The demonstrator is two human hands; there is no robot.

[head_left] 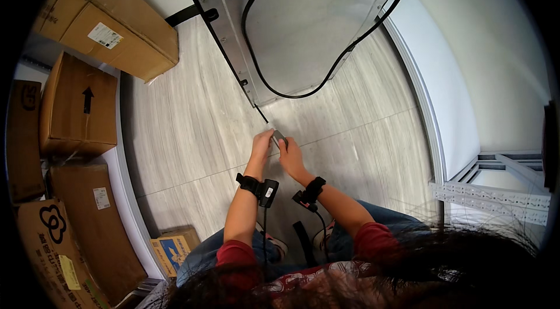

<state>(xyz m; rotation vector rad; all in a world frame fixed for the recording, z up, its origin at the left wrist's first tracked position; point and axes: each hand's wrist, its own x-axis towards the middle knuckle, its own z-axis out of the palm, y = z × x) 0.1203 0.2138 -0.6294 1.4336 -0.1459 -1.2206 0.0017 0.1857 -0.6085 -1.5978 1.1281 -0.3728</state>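
Both my hands are closed around a screwdriver (279,136) with a grey handle and a thin dark shaft. My left hand (262,144) grips it from the left near the front of the handle. From the other side, my right hand (291,158) wraps the handle, thumb along its top. The shaft points away from me to the lower corner of a large grey metal panel (303,35) with a flanged edge; whether its tip sits in a screw there is too small to tell. A black cable (291,96) hangs in a loop across the panel.
Cardboard boxes (79,105) line the left side, some on white shelving (125,175). A small blue-and-tan box (174,253) stands low beside my left leg. To the right are a white wall ledge (434,76) and a perforated metal frame (496,195). Wood-pattern flooring (186,105) lies below.
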